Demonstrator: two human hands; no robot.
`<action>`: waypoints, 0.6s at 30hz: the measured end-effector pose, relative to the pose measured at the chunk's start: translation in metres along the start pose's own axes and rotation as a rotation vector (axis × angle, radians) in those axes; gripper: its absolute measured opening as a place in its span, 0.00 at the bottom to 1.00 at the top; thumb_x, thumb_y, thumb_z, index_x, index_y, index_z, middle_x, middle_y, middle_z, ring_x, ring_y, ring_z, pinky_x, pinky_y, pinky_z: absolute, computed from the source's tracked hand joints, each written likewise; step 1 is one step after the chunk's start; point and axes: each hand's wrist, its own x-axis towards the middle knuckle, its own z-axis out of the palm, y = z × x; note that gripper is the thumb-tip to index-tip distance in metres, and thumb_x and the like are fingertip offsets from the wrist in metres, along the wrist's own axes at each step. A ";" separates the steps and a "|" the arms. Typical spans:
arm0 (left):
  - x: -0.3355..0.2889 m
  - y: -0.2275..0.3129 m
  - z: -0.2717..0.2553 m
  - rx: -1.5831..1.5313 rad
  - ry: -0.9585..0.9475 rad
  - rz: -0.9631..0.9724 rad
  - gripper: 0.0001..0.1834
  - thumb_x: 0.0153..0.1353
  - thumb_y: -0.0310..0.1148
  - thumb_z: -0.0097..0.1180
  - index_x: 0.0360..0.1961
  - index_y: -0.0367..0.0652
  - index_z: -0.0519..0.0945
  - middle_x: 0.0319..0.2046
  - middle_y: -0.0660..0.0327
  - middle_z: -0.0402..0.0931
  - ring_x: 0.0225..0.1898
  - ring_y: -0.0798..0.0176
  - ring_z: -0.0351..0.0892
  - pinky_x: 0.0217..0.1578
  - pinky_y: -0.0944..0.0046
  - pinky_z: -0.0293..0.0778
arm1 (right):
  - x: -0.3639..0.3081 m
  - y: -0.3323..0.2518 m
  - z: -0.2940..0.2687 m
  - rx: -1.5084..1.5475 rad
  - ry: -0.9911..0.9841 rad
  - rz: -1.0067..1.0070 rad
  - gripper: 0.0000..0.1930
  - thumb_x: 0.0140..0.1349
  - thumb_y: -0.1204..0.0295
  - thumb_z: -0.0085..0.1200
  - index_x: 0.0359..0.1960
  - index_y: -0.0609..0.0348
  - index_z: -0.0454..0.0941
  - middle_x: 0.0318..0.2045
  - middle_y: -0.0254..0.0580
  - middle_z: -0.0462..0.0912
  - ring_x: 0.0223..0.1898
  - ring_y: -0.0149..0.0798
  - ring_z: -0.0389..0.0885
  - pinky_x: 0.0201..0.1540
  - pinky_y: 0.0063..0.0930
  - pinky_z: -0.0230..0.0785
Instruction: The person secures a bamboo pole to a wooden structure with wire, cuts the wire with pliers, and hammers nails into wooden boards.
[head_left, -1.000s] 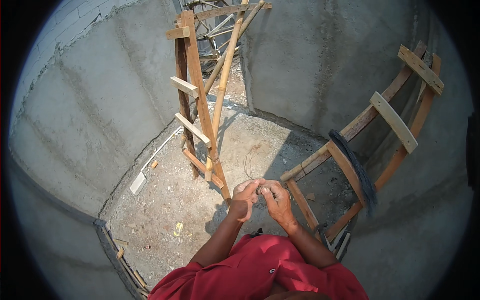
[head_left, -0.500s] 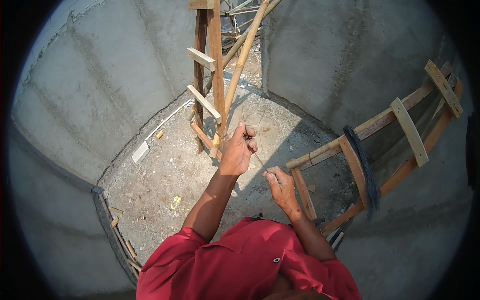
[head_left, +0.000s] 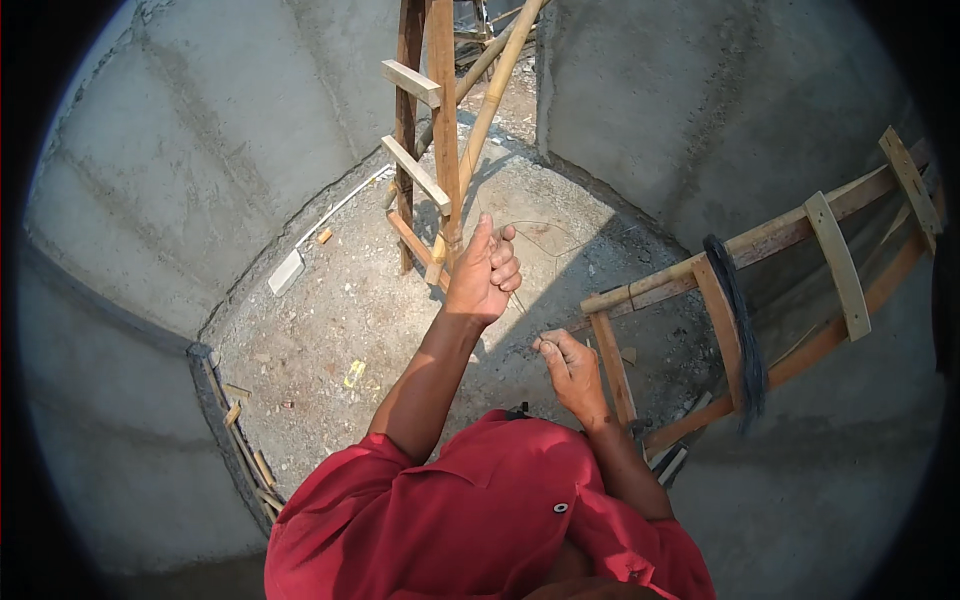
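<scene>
My left hand (head_left: 487, 270) is closed around a thin wire (head_left: 519, 302), its thumb pointing up and away from me. Beyond those fingers the wire bends into a loose loop over the sunlit ground. Lower and to the right, my right hand (head_left: 574, 372) pinches the wire between thumb and forefinger. A short stretch of it runs between both hands. Right of my right hand, a dark bundle of wire strands (head_left: 735, 330) hangs over a rung of the wooden ladder (head_left: 838, 265). The exact wire ends are too fine to make out.
Another wooden ladder (head_left: 443, 120) stands ahead, beside a slanting bamboo pole (head_left: 497, 88). Grey plastered walls (head_left: 270, 130) surround the rough gravelly floor (head_left: 330, 350). A pale flat block (head_left: 286, 273) lies by the left wall, and wood scraps (head_left: 263, 468) lie along the lower-left wall.
My left hand's fingers have curled more tightly, and its wrist has turned. The wire loop beyond it has swung to the right. The whole view has shifted slightly.
</scene>
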 end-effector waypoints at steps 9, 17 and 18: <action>-0.023 -0.022 -0.031 0.432 0.138 -0.248 0.17 0.78 0.48 0.49 0.44 0.44 0.75 0.18 0.74 0.58 0.15 0.77 0.53 0.15 0.73 0.51 | 0.010 -0.043 -0.035 -0.203 -0.291 0.113 0.08 0.71 0.69 0.56 0.42 0.60 0.84 0.31 0.52 0.85 0.32 0.54 0.86 0.40 0.43 0.76; -0.035 -0.031 -0.023 0.190 0.151 -0.173 0.14 0.79 0.45 0.46 0.44 0.46 0.73 0.18 0.74 0.57 0.14 0.76 0.50 0.15 0.73 0.52 | -0.001 -0.045 -0.016 -0.439 -0.342 -0.558 0.08 0.70 0.66 0.57 0.41 0.58 0.82 0.23 0.45 0.82 0.25 0.49 0.82 0.49 0.44 0.76; -0.036 -0.034 -0.022 0.213 0.192 -0.147 0.14 0.79 0.45 0.45 0.43 0.46 0.72 0.18 0.74 0.56 0.14 0.76 0.50 0.15 0.73 0.52 | -0.007 -0.031 -0.012 -0.335 -0.427 -0.412 0.09 0.70 0.66 0.58 0.39 0.59 0.81 0.23 0.41 0.81 0.23 0.48 0.79 0.51 0.42 0.76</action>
